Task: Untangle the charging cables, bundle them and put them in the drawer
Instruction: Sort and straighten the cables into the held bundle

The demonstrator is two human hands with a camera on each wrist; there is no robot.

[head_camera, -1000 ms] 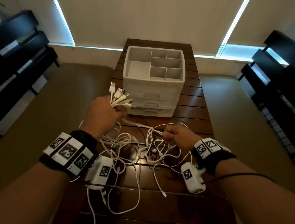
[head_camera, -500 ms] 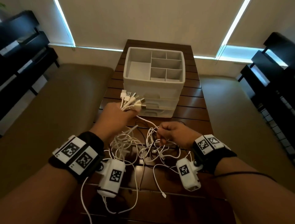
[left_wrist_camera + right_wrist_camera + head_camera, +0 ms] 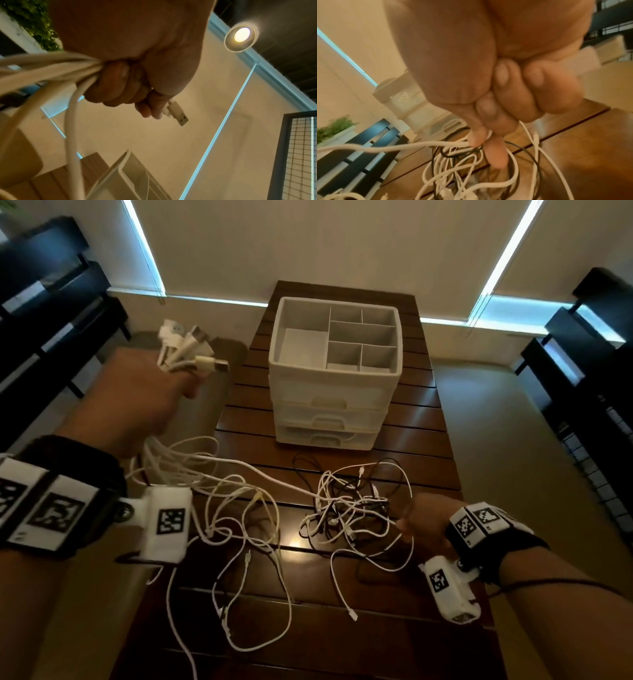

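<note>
left hand risen leftward, grip clutching cables | right hand pinching tangle | three drawers

A dark slatted wooden counter carries a white drawer unit toward 12 o'clock, its top tray divided into compartments. Toward 6 o'clock lies a tangle of white and black charging cables, with looser white loops at 7 o'clock.
</note>
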